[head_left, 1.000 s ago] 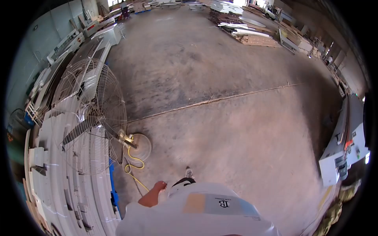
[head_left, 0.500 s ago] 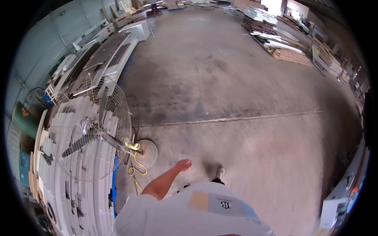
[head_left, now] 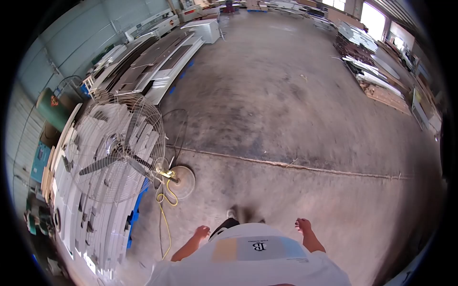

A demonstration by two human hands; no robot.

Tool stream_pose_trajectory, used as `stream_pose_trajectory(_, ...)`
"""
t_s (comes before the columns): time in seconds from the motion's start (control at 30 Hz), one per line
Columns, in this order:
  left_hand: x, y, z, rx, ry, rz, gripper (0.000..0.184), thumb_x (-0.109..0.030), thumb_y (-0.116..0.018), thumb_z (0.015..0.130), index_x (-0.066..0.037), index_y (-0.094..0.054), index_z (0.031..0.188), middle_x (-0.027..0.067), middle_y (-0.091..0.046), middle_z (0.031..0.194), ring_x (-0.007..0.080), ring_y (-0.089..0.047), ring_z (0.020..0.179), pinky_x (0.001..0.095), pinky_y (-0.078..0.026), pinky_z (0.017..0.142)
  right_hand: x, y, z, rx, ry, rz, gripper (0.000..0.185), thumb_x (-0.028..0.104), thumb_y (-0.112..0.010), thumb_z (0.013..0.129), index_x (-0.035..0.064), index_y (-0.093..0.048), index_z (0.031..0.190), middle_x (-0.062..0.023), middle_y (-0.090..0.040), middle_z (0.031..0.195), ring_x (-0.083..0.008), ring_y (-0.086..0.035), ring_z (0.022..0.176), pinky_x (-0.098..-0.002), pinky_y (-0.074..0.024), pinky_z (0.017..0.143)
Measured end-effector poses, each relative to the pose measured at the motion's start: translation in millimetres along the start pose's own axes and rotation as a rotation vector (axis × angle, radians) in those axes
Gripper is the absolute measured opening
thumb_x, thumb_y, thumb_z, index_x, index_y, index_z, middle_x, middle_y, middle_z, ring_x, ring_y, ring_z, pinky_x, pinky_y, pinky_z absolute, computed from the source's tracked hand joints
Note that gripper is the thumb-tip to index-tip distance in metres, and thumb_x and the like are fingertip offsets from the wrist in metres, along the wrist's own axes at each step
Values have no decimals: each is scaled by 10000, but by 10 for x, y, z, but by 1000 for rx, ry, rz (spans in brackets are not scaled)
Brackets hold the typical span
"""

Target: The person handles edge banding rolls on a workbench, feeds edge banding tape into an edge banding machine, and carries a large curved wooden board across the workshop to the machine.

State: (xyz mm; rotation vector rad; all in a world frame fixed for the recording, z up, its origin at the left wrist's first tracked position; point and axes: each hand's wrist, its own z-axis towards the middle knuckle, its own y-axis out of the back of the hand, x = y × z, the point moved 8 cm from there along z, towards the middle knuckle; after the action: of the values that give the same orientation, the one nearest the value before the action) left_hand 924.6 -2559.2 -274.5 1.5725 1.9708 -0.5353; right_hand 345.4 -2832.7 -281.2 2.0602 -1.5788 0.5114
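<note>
My left hand (head_left: 202, 232) hangs low in front of my body, its fingers loosely bent and apart, with nothing seen in it. On the other side, my right hand (head_left: 302, 225) is also bare, its fingers slightly curled and apart. Neither touches anything. Between them are my white shirt (head_left: 229, 250) and one shoe (head_left: 231, 213) on the concrete floor. Nearest to my left hand stands a large pedestal fan (head_left: 119, 150) with a wire cage and a round base (head_left: 183, 182). A yellow cord (head_left: 165, 224) runs down from it.
Long grey boards (head_left: 102, 229) lie stacked behind the fan on a blue pallet (head_left: 135, 217). More panels (head_left: 157, 69) line the left wall, near a green tank (head_left: 52, 109). Another board stack (head_left: 377, 76) stands far right. A floor joint (head_left: 286, 165) crosses ahead.
My view has turned left, so the stacks and fan sit further right in the picture. My right hand has come into view. My left hand has swung back towards my body.
</note>
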Motion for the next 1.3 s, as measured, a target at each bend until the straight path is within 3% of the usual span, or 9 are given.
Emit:
stream_pose_trajectory(0.13,-297,-395,-36,-43,-582,1149,198,-217,-593,821,-116,-726,928,146,-734,923,311,-707,912,449,-566,716,690,-482,323,55,47,-72,251,319,-630,958,72,-636,998,-65,-681,867,-180,-619,610,-329,-419,478)
stream_pose_trajectory(0.23,-452,-486,14,-10,-442,967,220,-250,-588,832,-168,-765,934,132,-737,974,305,-708,974,463,-568,788,764,-1074,742,408,-39,135,258,320,-647,959,73,-649,1031,-76,-701,898,-184,-633,628,-320,-426,489)
stream_pose_trajectory(0.3,-503,-469,287,-63,-418,1039,235,-255,-591,834,-185,-776,959,128,-742,984,295,-710,987,445,-571,797,905,-1384,802,439,-19,-58,290,265,-587,990,9,-669,1098,-126,-709,967,-240,-675,840,-364,-502,636)
stream_pose_trajectory(0.4,-369,-319,840,-74,-275,913,225,-258,-597,837,-157,-787,902,100,-757,914,286,-729,891,437,-578,759,1802,-1781,-69,557,580,-751,407,349,-510,1029,-13,-677,1114,-146,-716,1001,-293,-684,945,-404,-540,775)
stream_pose_trajectory(0.5,-587,-189,997,-164,-354,909,285,-288,-552,840,-107,-773,848,148,-741,860,322,-724,815,463,-570,721,2070,-1759,-117,492,437,-672,432,374,-532,1017,-16,-677,1135,-149,-722,1024,-296,-689,977,-397,-538,871)
stream_pose_trajectory(0.7,-667,337,1201,-289,-39,376,393,-337,-462,895,-45,-726,903,234,-720,940,417,-694,894,503,-548,772,2469,-1898,439,391,361,-743,396,341,-559,990,-16,-683,1109,-142,-725,1004,-272,-691,955,-381,-539,850)
stream_pose_trajectory(1.0,-358,766,322,-637,180,76,384,-313,-495,882,-41,-726,1025,234,-715,1047,408,-683,997,494,-535,848,3220,-3408,998,680,444,-1099,343,290,-600,948,-17,-692,1070,-130,-728,973,-236,-693,923,-356,-542,817)
stream_pose_trajectory(1.17,347,328,361,-887,98,257,401,-328,-505,921,-42,-725,1097,231,-700,1148,406,-671,1068,492,-526,920,3530,-4171,1182,852,508,-1283,315,262,-622,925,-17,-698,1048,-123,-730,955,-216,-694,905,-343,-544,799)
stream_pose_trajectory(1.3,370,-612,-149,-885,217,-113,423,-359,-522,923,-48,-725,1126,202,-716,1137,397,-674,1060,480,-529,922,3736,-4553,1525,925,541,-1373,293,240,-640,906,-18,-702,1031,-118,-731,942,-200,-695,891,-332,-545,785)
